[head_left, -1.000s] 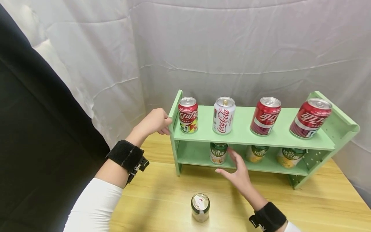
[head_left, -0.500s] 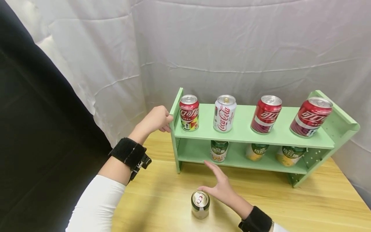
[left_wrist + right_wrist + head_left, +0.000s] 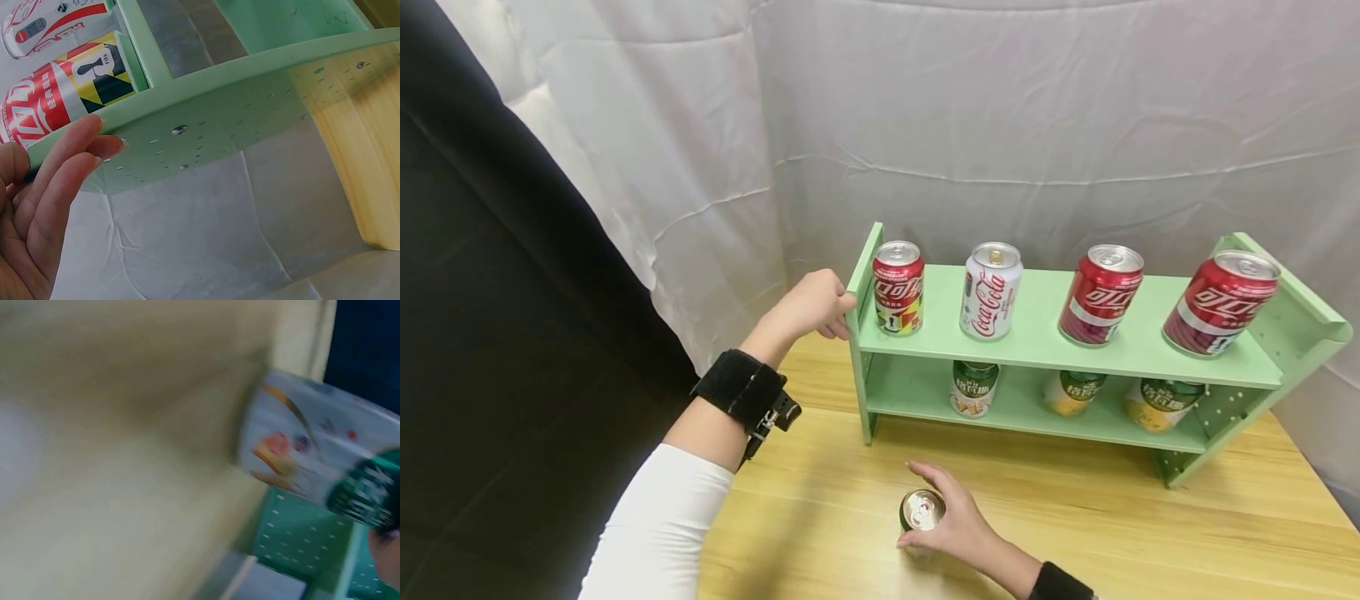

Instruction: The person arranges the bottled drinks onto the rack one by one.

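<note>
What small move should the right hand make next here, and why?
Probably lift the can straight up: the right hand already wraps it on the table, while the left hand steadies the shelf.

Creased white cloth backdrop (image 3: 1000, 100), black drape (image 3: 490, 333), pale wooden table (image 3: 1187, 533).

Pale green shelf (image 3: 1075, 354) with dotted side panels, three red cans (image 3: 898, 287) and one white can (image 3: 990, 291) with red script above, green-and-yellow cans (image 3: 973, 387) below, on a light wood-grain tabletop (image 3: 1150, 525) before white cloth (image 3: 1000, 125).
</note>
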Tool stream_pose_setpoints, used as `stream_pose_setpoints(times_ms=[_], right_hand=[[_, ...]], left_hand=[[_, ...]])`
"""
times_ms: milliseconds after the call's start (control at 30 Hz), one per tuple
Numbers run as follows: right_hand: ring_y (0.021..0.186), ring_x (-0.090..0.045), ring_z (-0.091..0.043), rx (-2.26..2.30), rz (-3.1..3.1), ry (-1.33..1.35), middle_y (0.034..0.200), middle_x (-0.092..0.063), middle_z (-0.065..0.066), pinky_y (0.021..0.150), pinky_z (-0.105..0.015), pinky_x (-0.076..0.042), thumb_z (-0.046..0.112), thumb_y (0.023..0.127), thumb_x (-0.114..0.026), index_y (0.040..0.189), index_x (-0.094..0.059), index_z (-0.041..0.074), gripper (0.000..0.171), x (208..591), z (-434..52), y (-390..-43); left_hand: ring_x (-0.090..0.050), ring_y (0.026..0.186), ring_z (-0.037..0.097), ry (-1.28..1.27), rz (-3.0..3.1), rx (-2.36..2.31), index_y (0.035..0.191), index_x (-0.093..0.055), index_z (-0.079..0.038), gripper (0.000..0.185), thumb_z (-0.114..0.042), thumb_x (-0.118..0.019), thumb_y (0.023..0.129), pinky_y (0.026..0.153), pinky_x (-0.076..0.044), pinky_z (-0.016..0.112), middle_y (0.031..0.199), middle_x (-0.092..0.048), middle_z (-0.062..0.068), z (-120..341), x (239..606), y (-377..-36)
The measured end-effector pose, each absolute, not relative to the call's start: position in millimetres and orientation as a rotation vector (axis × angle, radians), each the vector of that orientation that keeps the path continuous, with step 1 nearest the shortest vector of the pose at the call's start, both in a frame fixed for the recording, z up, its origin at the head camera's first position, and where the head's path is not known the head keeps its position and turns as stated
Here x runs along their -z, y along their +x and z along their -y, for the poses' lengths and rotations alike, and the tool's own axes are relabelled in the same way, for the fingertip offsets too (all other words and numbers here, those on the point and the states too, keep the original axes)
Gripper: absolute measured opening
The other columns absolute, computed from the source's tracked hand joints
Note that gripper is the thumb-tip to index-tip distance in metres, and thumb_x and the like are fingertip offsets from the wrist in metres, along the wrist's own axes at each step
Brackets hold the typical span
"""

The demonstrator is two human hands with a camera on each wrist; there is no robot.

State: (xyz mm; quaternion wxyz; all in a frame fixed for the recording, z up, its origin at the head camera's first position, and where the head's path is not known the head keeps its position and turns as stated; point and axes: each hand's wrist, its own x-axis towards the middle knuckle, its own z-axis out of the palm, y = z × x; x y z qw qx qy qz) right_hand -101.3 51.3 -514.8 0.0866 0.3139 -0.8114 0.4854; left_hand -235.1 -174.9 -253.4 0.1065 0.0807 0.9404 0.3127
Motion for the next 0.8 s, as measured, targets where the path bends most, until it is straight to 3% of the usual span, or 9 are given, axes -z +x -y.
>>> stream_pose_setpoints(times_ms=[233,433,600,800], right_hand=[[0.112,-0.057,-0.031,-1.480,2.418,0.905,0.127,-0.057,-0.016,0.094,-0.041,-0.051,0.033,0.054,-0.089,0.129,-0.048,-0.003,0.093,543,-52,-99],[0.107,-0.061,-0.021,-1.538,2.481,0.736,0.120,-0.062,-0.012,0.092,-0.038,-0.053,0.021,0.049,-0.093,0.125,-0.049,0.000,0.090,556,-49,-95],[0.101,-0.061,-0.013,-1.605,2.484,0.684,0.113,-0.064,-0.011,0.086,-0.032,-0.054,0.006,0.052,-0.089,0.120,-0.050,-0.003,0.079,542,-44,-86],[0.099,-0.061,-0.014,-1.774,2.515,0.498,0.111,-0.064,-0.006,0.086,-0.027,-0.053,0.005,0.056,-0.086,0.118,-0.052,0.001,0.071,520,-40,-79]], left_hand=[[-0.070,0.065,0.021,0.227,-2.757,-0.940,0.068,-0.056,-0.002,0.030,-0.012,-0.044,0.094,0.059,-0.059,0.029,0.080,-0.071,0.017,174,252,-236],[-0.071,0.066,0.021,0.241,-2.756,-0.939,0.070,-0.056,-0.001,0.030,-0.012,-0.044,0.094,0.061,-0.060,0.031,0.079,-0.071,0.017,174,248,-236],[-0.071,0.066,0.021,0.234,-2.742,-0.939,0.074,-0.060,0.001,0.029,-0.013,-0.044,0.094,0.063,-0.060,0.031,0.082,-0.071,0.017,176,251,-234],[-0.071,0.066,0.020,0.249,-2.756,-0.938,0.074,-0.059,0.000,0.028,-0.013,-0.044,0.094,0.062,-0.060,0.031,0.081,-0.071,0.017,175,253,-234]])
